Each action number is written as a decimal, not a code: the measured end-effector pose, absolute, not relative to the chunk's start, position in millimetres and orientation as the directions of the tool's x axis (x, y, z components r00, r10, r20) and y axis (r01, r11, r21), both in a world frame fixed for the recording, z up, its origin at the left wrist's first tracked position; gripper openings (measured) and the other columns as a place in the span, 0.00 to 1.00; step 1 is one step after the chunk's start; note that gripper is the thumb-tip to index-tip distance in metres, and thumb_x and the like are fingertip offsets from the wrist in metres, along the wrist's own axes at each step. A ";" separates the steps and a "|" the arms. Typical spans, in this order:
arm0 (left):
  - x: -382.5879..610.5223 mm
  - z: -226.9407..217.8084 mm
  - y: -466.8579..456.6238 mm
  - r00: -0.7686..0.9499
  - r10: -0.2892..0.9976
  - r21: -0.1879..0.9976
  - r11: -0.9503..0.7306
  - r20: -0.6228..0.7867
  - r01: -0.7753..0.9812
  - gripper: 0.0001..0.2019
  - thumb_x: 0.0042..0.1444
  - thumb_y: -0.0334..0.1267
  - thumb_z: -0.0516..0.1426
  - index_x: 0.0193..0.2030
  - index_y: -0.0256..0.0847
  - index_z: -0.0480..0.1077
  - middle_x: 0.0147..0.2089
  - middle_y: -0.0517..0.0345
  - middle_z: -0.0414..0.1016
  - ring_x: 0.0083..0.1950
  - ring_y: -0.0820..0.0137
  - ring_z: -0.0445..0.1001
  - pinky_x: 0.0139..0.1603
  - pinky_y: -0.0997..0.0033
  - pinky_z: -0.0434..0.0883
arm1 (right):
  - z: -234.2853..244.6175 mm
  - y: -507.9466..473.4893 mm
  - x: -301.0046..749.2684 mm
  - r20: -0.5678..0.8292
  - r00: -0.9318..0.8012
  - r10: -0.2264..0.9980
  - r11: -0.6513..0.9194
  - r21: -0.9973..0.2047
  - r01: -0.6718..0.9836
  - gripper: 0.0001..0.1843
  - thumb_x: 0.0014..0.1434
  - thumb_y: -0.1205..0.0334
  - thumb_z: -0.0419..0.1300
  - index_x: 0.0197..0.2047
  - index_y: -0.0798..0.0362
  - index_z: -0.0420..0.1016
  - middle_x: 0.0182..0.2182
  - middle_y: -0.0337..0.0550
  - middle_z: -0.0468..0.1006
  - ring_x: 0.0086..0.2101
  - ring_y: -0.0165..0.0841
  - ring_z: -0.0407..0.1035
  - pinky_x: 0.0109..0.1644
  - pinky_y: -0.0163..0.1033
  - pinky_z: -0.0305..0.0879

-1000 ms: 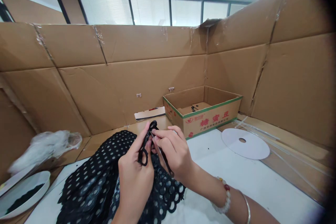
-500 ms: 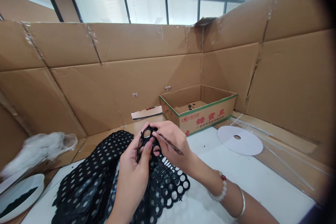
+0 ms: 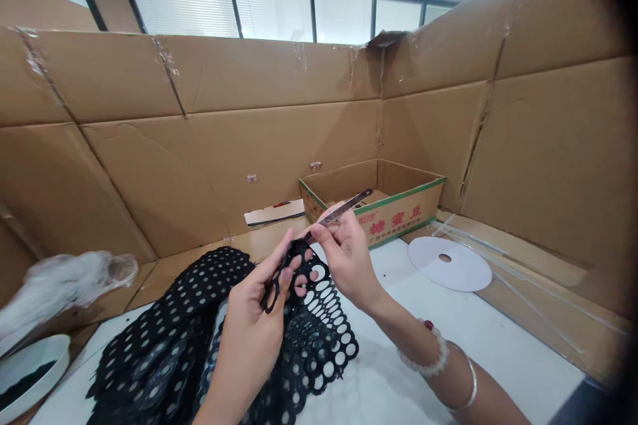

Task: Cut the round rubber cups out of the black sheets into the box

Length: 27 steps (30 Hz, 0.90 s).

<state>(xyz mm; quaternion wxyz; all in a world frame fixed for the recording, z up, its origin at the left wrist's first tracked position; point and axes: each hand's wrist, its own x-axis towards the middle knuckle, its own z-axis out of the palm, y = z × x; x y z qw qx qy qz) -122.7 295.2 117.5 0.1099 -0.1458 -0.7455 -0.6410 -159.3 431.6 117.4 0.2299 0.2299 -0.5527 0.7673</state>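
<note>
My left hand pinches the upper edge of a black sheet full of round holes, with some of its rings looped around the fingers. My right hand is closed around a slim, flat, dark metal tool, held between thumb and fingers. One end of the tool points up and right; the other meets the black edge at my left fingertips, where its tip is hidden. More black holed material lies heaped in folds on the white table, left of and under my left hand.
An open cardboard box with a green rim stands behind my right hand. A white disc with a centre hole lies at right, near thin clear strips. At left are a white bowl and crumpled clear plastic. Cardboard walls enclose the table.
My right hand has turned, so the tool's free end swings from pointing down-right to up-right. The black edge in my left hand has tilted, and the view has shifted slightly.
</note>
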 end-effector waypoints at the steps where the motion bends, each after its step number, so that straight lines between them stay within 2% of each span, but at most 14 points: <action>1: -123.6 117.8 295.8 -0.926 0.083 0.918 0.130 0.368 0.376 0.21 0.58 0.49 0.58 0.59 0.60 0.70 0.56 0.66 0.77 0.55 0.73 0.77 0.53 0.80 0.73 | 117.4 432.0 -161.9 0.589 -0.804 0.087 -0.313 -0.750 -0.583 0.15 0.60 0.52 0.61 0.37 0.51 0.60 0.26 0.34 0.75 0.23 0.25 0.70 0.27 0.30 0.68; 6: -129.3 116.4 294.7 -0.914 0.095 0.910 0.097 0.395 0.403 0.20 0.57 0.42 0.61 0.57 0.60 0.71 0.52 0.66 0.80 0.52 0.77 0.78 0.50 0.87 0.71 | 115.1 432.4 -175.0 0.469 -0.883 -0.023 -0.476 -0.782 -0.403 0.24 0.52 0.47 0.68 0.38 0.52 0.61 0.24 0.32 0.74 0.21 0.23 0.68 0.26 0.28 0.67; 11: -133.0 114.1 290.4 -0.928 0.145 0.936 0.025 0.344 0.351 0.19 0.59 0.44 0.60 0.57 0.59 0.71 0.52 0.64 0.80 0.43 0.78 0.80 0.41 0.88 0.74 | 113.5 432.3 -179.6 0.336 -0.929 -0.157 -0.593 -0.784 -0.183 0.28 0.45 0.48 0.73 0.36 0.54 0.62 0.23 0.33 0.74 0.20 0.20 0.66 0.23 0.24 0.63; 16: -132.5 114.5 287.5 -0.912 0.191 0.926 0.037 0.364 0.377 0.18 0.60 0.42 0.59 0.58 0.60 0.71 0.53 0.64 0.79 0.42 0.79 0.79 0.43 0.88 0.74 | 114.9 435.7 -180.3 0.234 -0.934 -0.270 -0.632 -0.775 -0.012 0.29 0.41 0.52 0.76 0.33 0.55 0.62 0.21 0.31 0.71 0.19 0.19 0.64 0.22 0.23 0.62; 21: -129.4 117.7 284.0 -0.894 0.251 0.919 0.038 0.371 0.393 0.18 0.62 0.39 0.58 0.58 0.62 0.71 0.49 0.66 0.81 0.39 0.80 0.79 0.40 0.88 0.73 | 115.1 436.7 -180.8 0.170 -0.916 -0.365 -0.632 -0.767 0.109 0.29 0.38 0.53 0.77 0.29 0.57 0.63 0.20 0.31 0.70 0.18 0.18 0.64 0.20 0.22 0.62; 27: -126.3 125.1 281.5 -0.870 0.325 0.922 -0.016 0.370 0.386 0.17 0.62 0.36 0.57 0.55 0.63 0.73 0.42 0.66 0.82 0.31 0.84 0.76 0.35 0.91 0.71 | 116.1 436.8 -176.2 0.148 -0.907 -0.394 -0.616 -0.775 0.141 0.31 0.34 0.51 0.78 0.29 0.56 0.63 0.21 0.32 0.70 0.20 0.20 0.66 0.26 0.26 0.71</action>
